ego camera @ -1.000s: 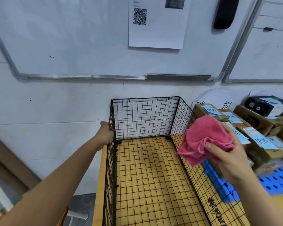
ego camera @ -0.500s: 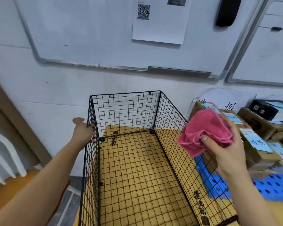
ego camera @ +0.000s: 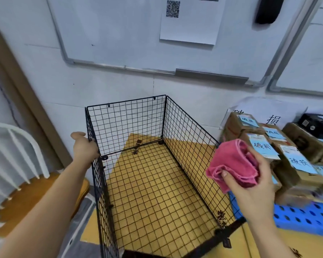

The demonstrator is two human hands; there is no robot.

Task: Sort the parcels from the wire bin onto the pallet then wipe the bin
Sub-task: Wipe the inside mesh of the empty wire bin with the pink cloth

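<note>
Turned further askew from the wall than half a second ago, the empty wire bin (ego camera: 127, 123) stands on the yellow table (ego camera: 265, 244), its far left corner now out past the table's edge. The left hand (ego camera: 84, 146) grips that corner, fingers curled over the top rim and thumb sticking out. The right hand (ego camera: 254, 187) hovers just outside the bin's right wall, fingers and thumb closed round a bunched pink cloth (ego camera: 233, 162). To the right, the brown parcels (ego camera: 287, 179) sit stacked on the blue pallet (ego camera: 302, 216); their light blue labels (ego camera: 262, 146) read 破损. A white sheet (ego camera: 273, 119) behind them shows 损, and a QR code sheet (ego camera: 188, 19) hangs on the whiteboard above
</note>
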